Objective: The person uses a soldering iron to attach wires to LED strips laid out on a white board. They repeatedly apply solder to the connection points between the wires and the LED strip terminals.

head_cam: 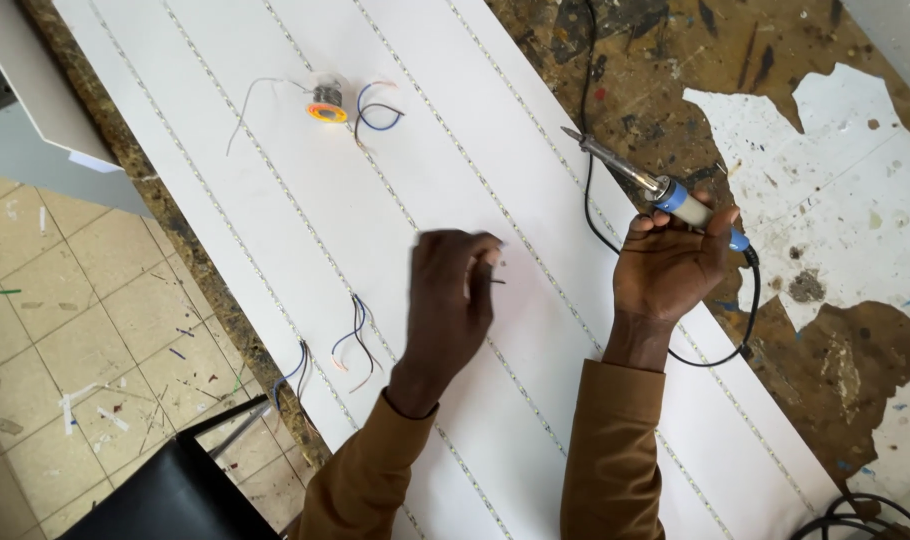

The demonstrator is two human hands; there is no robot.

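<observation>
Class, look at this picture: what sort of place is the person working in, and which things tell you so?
Probably an electronics or lighting workshop. The right hand holds a soldering iron, a solder spool lies on a white panel lined with LED strips, and the workbench is worn and paint-stained.

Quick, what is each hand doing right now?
Left hand: fingers pinched on a small dark wire end over the white panel.
Right hand: closed around a soldering iron.
</observation>
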